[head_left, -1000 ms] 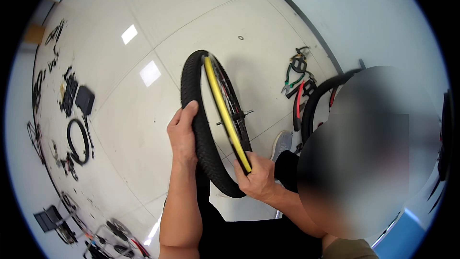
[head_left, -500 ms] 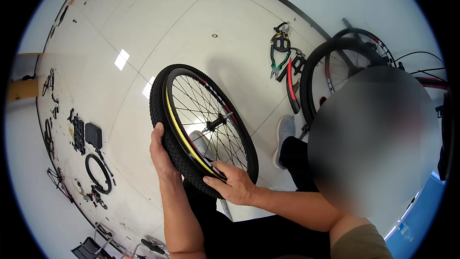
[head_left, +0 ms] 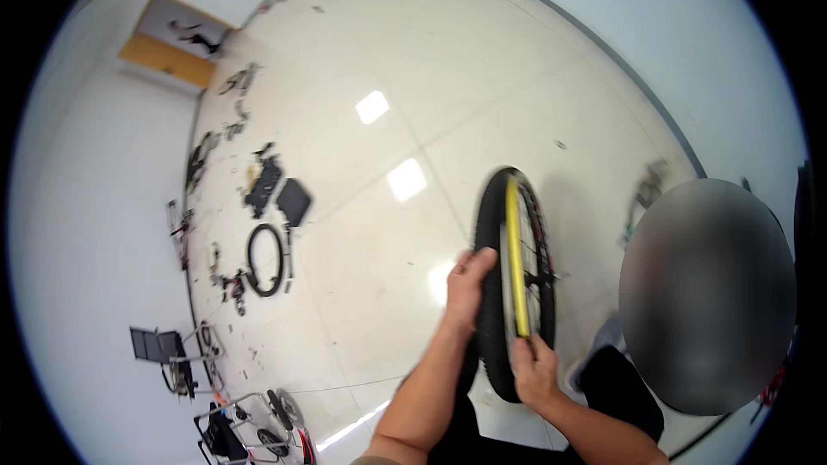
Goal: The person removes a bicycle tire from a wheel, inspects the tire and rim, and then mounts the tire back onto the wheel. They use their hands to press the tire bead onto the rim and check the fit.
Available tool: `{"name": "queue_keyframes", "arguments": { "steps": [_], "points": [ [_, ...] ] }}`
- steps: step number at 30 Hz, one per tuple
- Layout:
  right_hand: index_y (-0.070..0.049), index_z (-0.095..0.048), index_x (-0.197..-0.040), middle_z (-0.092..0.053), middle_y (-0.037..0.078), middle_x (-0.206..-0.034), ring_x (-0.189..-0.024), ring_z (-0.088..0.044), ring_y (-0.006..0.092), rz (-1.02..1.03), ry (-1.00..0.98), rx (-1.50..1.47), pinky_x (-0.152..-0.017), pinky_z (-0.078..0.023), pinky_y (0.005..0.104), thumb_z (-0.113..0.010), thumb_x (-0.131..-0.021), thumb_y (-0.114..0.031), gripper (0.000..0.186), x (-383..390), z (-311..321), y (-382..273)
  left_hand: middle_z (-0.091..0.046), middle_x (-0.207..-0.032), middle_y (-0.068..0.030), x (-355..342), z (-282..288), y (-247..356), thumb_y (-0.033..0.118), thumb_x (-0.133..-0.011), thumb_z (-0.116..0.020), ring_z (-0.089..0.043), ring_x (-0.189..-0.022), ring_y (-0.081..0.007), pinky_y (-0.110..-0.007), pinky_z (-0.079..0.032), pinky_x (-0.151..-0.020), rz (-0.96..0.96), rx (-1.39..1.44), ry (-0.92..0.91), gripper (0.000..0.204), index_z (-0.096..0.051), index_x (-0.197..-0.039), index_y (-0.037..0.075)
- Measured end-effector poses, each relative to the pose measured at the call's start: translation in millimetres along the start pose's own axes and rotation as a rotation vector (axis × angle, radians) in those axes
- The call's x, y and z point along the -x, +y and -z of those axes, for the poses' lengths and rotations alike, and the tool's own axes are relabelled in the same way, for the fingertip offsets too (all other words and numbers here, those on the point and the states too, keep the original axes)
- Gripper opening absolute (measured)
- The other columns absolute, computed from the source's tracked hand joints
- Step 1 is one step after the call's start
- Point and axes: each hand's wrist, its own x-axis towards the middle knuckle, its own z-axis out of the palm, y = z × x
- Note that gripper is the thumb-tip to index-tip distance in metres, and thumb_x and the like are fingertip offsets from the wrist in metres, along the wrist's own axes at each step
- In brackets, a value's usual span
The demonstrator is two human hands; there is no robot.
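A bicycle wheel (head_left: 539, 245) stands nearly edge-on in front of my legs. Its black knobby tire (head_left: 491, 237) has pulled away from the rim on the left side, where a yellow rim strip (head_left: 517, 245) shows along the gap. My left hand (head_left: 468, 288) grips the tire's tread from the left, thumb on top. Lower down, my right hand (head_left: 536, 372) is closed at the near end of the yellow strip, between tire and rim; its fingertips are partly hidden. The hub and some spokes show on the right side.
Loose tools (head_left: 644, 194) lie blurred on the floor at right, beside a large smeared oval that hides what is behind it. At left lie another tire (head_left: 265, 260), a black case (head_left: 294, 201) and several bike parts. A wheelchair (head_left: 250, 422) stands at lower left.
The view has swung, so the wheel and both hands now appear farther right. The wheel has turned from face-showing to nearly edge-on. Both hands stay on it.
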Motion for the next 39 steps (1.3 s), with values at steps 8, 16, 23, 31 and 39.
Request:
{"name": "queue_keyframes", "arguments": {
  "steps": [8,16,23,31,39],
  "points": [
    [0.004,-0.062,-0.089,-0.063,0.014,-0.067,-0.061,-0.060,0.0202,-0.056,0.015,-0.028,-0.059,-0.047,0.0398,-0.063,-0.099,-0.039,0.044,-10,12,25,-0.070,-0.101,-0.0074,-21,-4,-15,0.033,-0.092,-0.072,-0.062,-0.095,-0.0165,-0.032,-0.048,-0.092,-0.182,-0.284,-0.011,0.034,-0.072,-0.106,0.002],
    [-0.006,-0.064,-0.088,-0.060,0.017,-0.059,-0.059,-0.064,0.0397,0.177,-0.108,0.176,-0.055,-0.050,0.0464,-0.062,-0.098,-0.046,0.042,5,26,12,-0.065,-0.079,-0.0004,11,-9,2,0.039,-0.098,-0.062,-0.060,-0.066,-0.0112,-0.025,-0.050,-0.059,-0.007,-0.018,-0.024,0.032,-0.067,-0.097,0.008],
    [-0.006,-0.060,-0.083,-0.057,0.013,-0.054,-0.054,-0.062,0.0371,0.174,-0.137,0.205,-0.052,-0.048,0.0460,-0.057,-0.099,-0.053,0.050,16,6,0,-0.057,-0.064,-0.0013,-20,30,5,0.048,-0.100,-0.050,-0.054,-0.049,-0.0135,-0.028,-0.046,-0.043,-0.045,-0.145,0.097,0.041,-0.060,-0.085,0.012],
    [-0.005,-0.057,-0.081,-0.056,0.013,-0.052,-0.052,-0.061,0.0370,0.214,-0.161,0.200,-0.049,-0.047,0.0464,-0.058,-0.099,-0.051,0.050,10,8,1,-0.061,-0.070,-0.0028,-20,44,17,0.035,-0.096,-0.054,-0.057,-0.057,-0.0125,-0.026,-0.049,-0.051,0.058,-0.166,0.085,0.032,-0.063,-0.087,0.006],
    [-0.005,-0.058,-0.078,-0.057,0.014,-0.053,-0.054,-0.063,0.0366,0.220,-0.115,0.230,-0.050,-0.048,0.0446,-0.061,-0.098,-0.048,0.047,0,9,-2,-0.065,-0.077,-0.0037,-14,31,17,0.030,-0.096,-0.055,-0.062,-0.062,-0.0131,-0.026,-0.053,-0.057,0.027,-0.117,0.080,0.029,-0.065,-0.098,0.003]
  ]
}}
